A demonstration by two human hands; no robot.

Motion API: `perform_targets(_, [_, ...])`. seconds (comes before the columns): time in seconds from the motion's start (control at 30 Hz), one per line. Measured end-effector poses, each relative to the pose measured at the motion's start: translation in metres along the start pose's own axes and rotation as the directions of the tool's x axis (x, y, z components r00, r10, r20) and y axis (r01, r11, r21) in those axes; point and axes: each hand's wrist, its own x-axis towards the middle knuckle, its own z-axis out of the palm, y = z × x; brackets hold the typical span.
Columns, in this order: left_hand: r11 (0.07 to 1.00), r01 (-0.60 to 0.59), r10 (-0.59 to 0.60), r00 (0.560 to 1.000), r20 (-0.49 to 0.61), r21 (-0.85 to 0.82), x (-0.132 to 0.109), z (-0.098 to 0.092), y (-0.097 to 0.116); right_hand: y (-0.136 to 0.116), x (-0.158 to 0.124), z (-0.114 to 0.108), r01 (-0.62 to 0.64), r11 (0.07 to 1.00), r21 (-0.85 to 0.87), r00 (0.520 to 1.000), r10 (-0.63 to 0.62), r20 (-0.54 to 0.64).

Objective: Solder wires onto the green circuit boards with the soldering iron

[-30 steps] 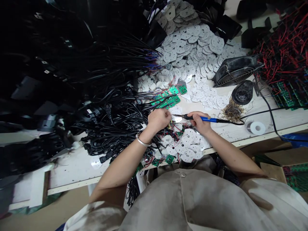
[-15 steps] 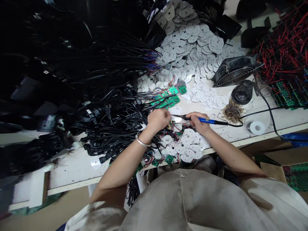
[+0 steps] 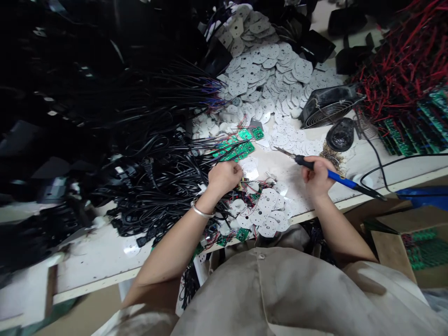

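My left hand point(image 3: 224, 177) is closed on the wires point(image 3: 242, 185) at the 9 o'clock edge of a disc point(image 3: 250, 171) to hold them steady, while my right hand point(image 3: 317, 176), at 3 o'clock, grips the iron point(image 3: 336, 178) like a pen, tip clear of the work.

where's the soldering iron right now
Head view, right of centre: the soldering iron is in the right hand, its tip pointing left, near the black fan.

White-painted counter point(image 3: 105, 252), scuffed, with a bare wood front edge. Brown floor point(image 3: 84, 305) below. Left side dim, right side brighter.
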Motion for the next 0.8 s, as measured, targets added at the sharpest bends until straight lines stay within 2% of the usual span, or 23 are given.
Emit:
perform_targets(0.07, [1.000, -0.008, 0.008, 1.000, 0.006, 0.020, 0.001, 0.000, -0.002, -0.006, 0.000, -0.021, 0.033, 0.999, -0.022, 0.982, -0.036, -0.187])
perform_targets(0.13, [0.999, -0.009, 0.009, 1.000, 0.003, 0.040, 0.004, 0.000, -0.005, -0.009, -0.003, -0.044, 0.027, 0.998, -0.061, 0.939, -0.047, -0.342])
perform_targets(0.2, [0.999, -0.004, 0.004, 1.000, -0.005, 0.053, 0.007, 0.001, -0.006, -0.008, -0.009, -0.065, -0.019, 0.995, -0.094, 0.887, -0.027, -0.462])
perform_targets(0.27, [0.998, 0.000, 0.000, 1.000, -0.008, 0.058, 0.009, 0.001, -0.007, -0.004, -0.016, -0.081, -0.066, 0.991, -0.117, 0.846, -0.007, -0.534])
perform_targets(0.33, [0.999, -0.002, 0.003, 1.000, -0.011, 0.054, 0.008, 0.002, -0.006, 0.002, -0.020, -0.088, -0.084, 0.987, -0.135, 0.826, -0.007, -0.563])
perform_targets(0.43, [0.999, -0.015, 0.016, 0.999, -0.028, 0.038, 0.006, 0.003, -0.007, 0.009, -0.024, -0.089, -0.086, 0.980, -0.177, 0.825, -0.030, -0.565])
perform_targets(0.67, [0.989, -0.129, 0.123, 0.989, -0.080, -0.073, 0.004, 0.009, -0.016, 0.017, -0.024, -0.084, -0.134, 0.945, -0.298, 0.846, -0.047, -0.531])
perform_targets(0.8, [0.983, -0.132, 0.118, 0.987, -0.106, -0.132, 0.004, 0.011, -0.018, 0.017, -0.025, -0.086, -0.151, 0.945, -0.292, 0.856, -0.023, -0.516])
